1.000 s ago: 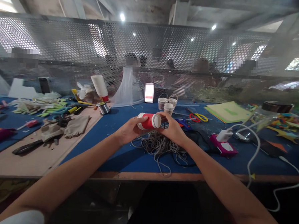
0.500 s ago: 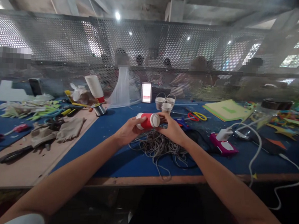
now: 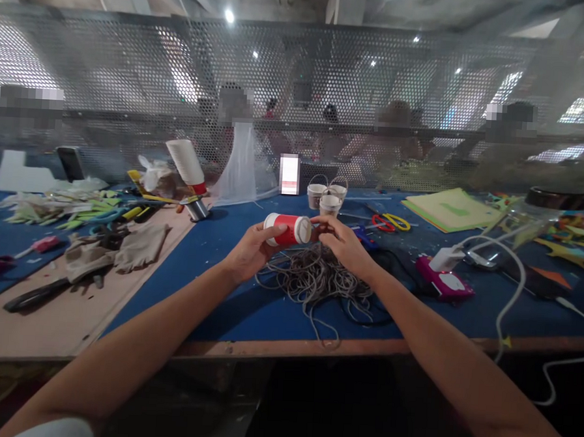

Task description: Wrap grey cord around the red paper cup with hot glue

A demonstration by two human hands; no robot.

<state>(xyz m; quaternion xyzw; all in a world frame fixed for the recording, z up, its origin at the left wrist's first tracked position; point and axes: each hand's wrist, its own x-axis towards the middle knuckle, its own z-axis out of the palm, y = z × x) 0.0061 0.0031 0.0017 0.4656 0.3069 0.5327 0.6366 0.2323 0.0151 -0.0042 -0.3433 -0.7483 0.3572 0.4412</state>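
Head view shows the left hand (image 3: 248, 255) grasping a white cup (image 3: 286, 230) with a red band, tipped on its side so that one end faces the right hand (image 3: 349, 251), whose bent fingers sit close beside that end; whether they pinch anything or touch the cup, I cannot tell. Below the right hand lies a tangle of grey cord (image 3: 313, 279), and beyond it stand small white buckets (image 3: 330, 207). The step looks like close finger work at the cup's end, so the next move probably calls for a steady left grip and precise right fingertips.
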